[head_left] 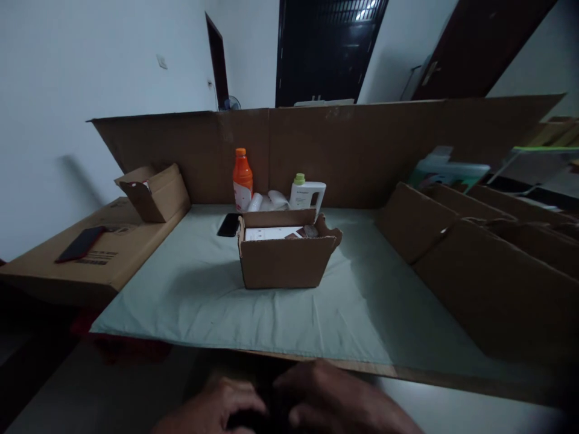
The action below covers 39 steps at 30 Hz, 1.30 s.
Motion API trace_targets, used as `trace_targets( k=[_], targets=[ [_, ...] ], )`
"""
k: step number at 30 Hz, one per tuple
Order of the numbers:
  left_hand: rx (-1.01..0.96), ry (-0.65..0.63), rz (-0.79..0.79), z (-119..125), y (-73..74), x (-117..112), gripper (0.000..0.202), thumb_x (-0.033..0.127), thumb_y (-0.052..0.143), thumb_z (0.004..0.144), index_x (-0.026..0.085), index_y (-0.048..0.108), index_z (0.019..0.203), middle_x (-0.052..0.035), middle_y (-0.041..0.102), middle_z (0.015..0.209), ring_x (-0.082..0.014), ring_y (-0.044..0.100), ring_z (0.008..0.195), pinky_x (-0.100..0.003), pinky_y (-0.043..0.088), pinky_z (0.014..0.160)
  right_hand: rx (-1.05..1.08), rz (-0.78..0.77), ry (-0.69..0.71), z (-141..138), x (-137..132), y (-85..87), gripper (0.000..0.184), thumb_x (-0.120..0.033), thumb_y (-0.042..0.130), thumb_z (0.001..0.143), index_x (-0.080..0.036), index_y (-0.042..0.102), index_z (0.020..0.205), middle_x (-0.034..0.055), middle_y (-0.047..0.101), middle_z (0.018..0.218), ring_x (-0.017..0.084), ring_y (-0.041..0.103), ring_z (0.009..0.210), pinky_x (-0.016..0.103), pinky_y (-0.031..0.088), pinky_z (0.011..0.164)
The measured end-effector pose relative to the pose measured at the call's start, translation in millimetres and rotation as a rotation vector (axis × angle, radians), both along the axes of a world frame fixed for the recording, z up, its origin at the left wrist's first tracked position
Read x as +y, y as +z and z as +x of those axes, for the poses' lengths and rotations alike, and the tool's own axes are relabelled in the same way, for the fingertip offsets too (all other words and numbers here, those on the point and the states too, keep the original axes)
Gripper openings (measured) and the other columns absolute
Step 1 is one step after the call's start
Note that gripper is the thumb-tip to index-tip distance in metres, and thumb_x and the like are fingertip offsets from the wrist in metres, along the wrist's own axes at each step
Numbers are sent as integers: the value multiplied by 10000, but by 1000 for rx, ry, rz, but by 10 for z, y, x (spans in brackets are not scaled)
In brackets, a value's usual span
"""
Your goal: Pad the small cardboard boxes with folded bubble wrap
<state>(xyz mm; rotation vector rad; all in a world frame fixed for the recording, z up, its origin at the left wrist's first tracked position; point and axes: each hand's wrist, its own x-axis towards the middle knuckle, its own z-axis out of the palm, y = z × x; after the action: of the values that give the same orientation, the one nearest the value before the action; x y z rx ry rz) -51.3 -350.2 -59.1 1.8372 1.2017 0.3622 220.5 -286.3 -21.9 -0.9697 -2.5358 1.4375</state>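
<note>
My left hand (215, 408) and my right hand (341, 399) are at the bottom of the view, below the table's front edge and close to each other. Both are dark and blurred, with the fingers bent inward. Whether anything is between them cannot be made out. Beyond them, apart from both hands, an open cardboard box (283, 264) stands upright on the pale green cloth (194, 307). Inside the box are a white flat item (266, 233) and a small roundish item (310, 231), partly hidden by the front wall.
Behind the box are a black phone (228, 225), an orange bottle (243, 179), white rolled items (266, 202) and a white jug (304, 195). A large carton (113, 265) at left bears a small box (158, 196) and a dark flat object (81, 244). Cardboard bins (493, 283) line the right.
</note>
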Motion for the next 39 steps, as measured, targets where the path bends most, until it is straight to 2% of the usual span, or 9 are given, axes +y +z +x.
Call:
trace_targets(
  k=[2,4,9,15,18,23,26,34,39],
  targets=[
    [-117,192,-4,-101,300,228,341,295,625,816,349,741,1132,5,735,1186,-223,664,1112,-322,510,997,92,61,-278,289,164,201,366,-493,593,905,-260,738,1147,76,748,1148,265,693,1052,354,546,886],
    [-234,409,92,-175,378,547,376,380,574,867,257,697,1200,-66,706,1241,-248,640,1163,-371,489,1036,212,141,-585,533,383,248,425,-561,572,907,-251,737,1147,106,737,1174,292,675,1101,415,534,951],
    [-388,720,330,-53,27,1390,804,430,667,773,165,387,1478,-178,424,1550,-326,433,1410,-499,373,1143,510,270,-994,699,1053,-104,633,-592,664,828,-247,576,1351,146,597,1403,315,575,1268,469,516,998],
    [-457,692,344,333,-59,1673,686,385,678,732,152,482,1346,-148,659,1255,-310,589,1240,-492,421,1100,517,117,-804,217,1425,-409,722,-559,676,781,-192,507,1379,154,619,1353,320,613,1191,488,527,969],
    [-387,813,327,208,-118,1373,634,440,652,782,148,494,1323,-156,664,1250,-314,604,1226,-486,434,1090,521,129,-725,2,1418,-425,690,-535,646,817,-192,498,1397,136,614,1367,308,612,1182,474,509,997],
    [-177,937,292,-335,-464,640,712,553,643,773,139,499,1334,-188,671,1256,-336,649,1168,-475,503,1026,499,103,-482,-161,1453,-478,697,-519,646,836,-185,481,1425,140,569,1428,307,590,1221,470,494,1024],
    [-90,969,314,-471,-536,466,709,505,637,774,147,493,1370,-195,628,1339,-344,605,1248,-492,485,1060,464,99,-481,-161,1467,-515,688,-522,632,850,-192,462,1430,152,530,1463,313,572,1258,471,510,1011],
    [-131,905,367,-209,-231,949,579,351,628,794,130,564,1325,-162,687,1234,-309,614,1197,-444,462,1087,211,118,-626,-344,1546,-382,579,-645,632,791,-212,578,1171,128,700,1127,324,691,996,414,603,744],
    [-195,1024,418,-542,-148,1071,466,412,593,827,131,620,1197,-149,713,1125,-287,643,1138,-413,487,1038,244,103,-565,-933,1784,-139,601,-668,620,789,-196,552,1156,130,692,1092,280,710,847,374,592,690]
  ],
)
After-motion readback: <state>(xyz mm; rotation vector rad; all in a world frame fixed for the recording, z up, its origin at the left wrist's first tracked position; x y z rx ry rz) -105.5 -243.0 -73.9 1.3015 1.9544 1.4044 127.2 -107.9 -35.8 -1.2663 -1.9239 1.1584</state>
